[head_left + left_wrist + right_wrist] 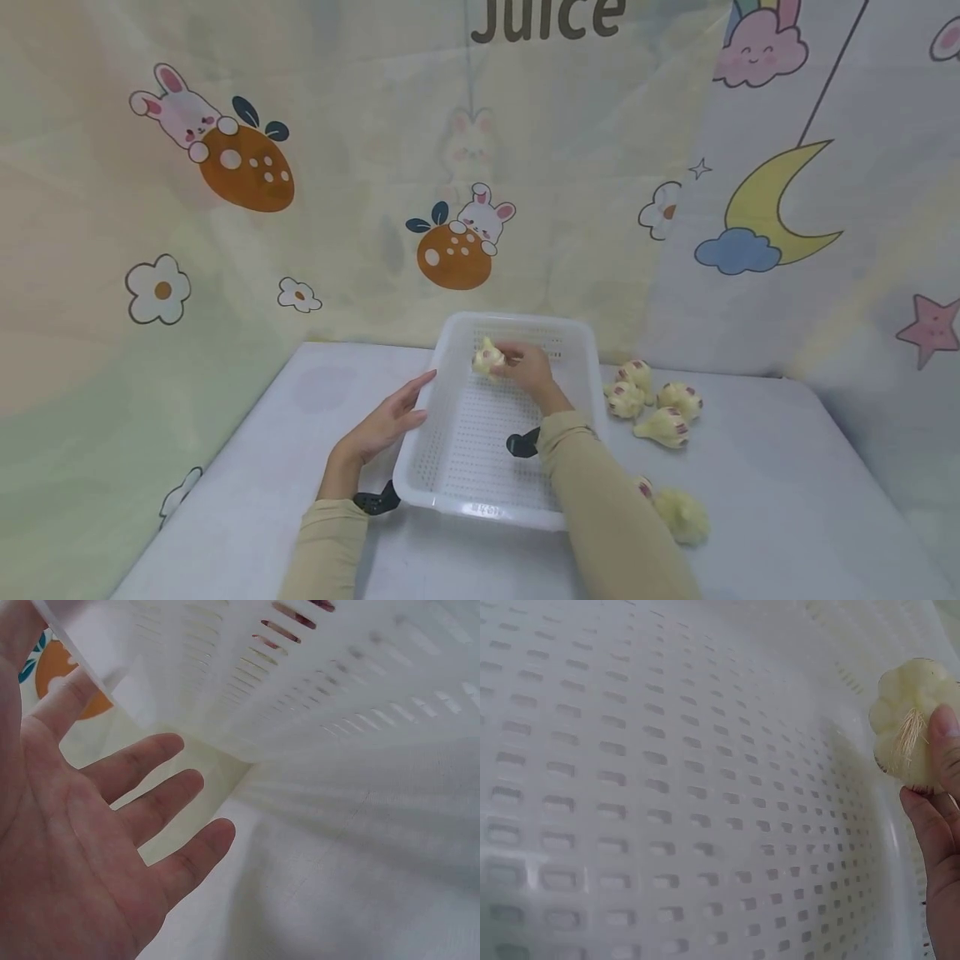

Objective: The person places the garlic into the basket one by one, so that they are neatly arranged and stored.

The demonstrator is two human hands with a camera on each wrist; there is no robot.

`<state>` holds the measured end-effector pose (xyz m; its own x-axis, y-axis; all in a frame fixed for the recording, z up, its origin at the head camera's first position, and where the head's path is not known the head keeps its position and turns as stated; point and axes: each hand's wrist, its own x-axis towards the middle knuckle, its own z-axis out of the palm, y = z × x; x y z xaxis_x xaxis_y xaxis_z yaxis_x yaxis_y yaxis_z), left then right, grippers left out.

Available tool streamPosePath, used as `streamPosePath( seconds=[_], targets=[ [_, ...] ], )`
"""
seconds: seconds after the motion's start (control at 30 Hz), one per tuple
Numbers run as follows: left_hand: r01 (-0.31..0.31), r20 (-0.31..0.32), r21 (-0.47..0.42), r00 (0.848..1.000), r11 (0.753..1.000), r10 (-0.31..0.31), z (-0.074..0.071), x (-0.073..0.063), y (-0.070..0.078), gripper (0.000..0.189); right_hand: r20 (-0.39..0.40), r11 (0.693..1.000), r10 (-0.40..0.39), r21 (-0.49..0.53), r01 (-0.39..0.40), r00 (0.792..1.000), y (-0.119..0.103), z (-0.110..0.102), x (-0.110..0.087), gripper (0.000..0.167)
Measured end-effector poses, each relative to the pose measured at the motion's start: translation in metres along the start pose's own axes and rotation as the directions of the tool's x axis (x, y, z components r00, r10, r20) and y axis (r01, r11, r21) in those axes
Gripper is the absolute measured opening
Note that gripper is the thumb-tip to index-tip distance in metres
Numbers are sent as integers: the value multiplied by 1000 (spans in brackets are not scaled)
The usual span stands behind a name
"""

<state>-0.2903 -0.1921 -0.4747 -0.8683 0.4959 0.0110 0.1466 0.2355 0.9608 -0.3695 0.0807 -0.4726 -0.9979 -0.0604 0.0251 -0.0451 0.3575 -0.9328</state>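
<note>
A white perforated plastic basket (472, 458) stands on the table. Inside its far end, my right hand (527, 367) pinches a pale garlic bulb (487, 360) between thumb and fingers. The right wrist view shows the root tuft of this garlic bulb (900, 739), above the slotted basket floor (656, 817). At the basket's left side, my left hand (384, 425) has its fingers extended against the rim. From the left wrist view, the left palm (75, 832) faces the slotted outer wall (300, 682), with the lower fingers spread and holding nothing.
Several garlic bulbs (665, 427) lie on the table right of the basket. Nearer me is another garlic bulb (681, 515), with one more partly hidden behind my right sleeve (607, 500). A printed cartoon curtain (360, 167) hangs behind the white table (787, 483).
</note>
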Motion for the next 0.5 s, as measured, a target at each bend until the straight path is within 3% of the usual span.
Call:
streamPosePath(
  seconds=[0.5],
  targets=[
    [47, -27, 57, 999, 997, -45, -2, -1, -1, 63, 17, 999, -33, -41, 33, 999, 9, 19, 5, 40]
  ],
)
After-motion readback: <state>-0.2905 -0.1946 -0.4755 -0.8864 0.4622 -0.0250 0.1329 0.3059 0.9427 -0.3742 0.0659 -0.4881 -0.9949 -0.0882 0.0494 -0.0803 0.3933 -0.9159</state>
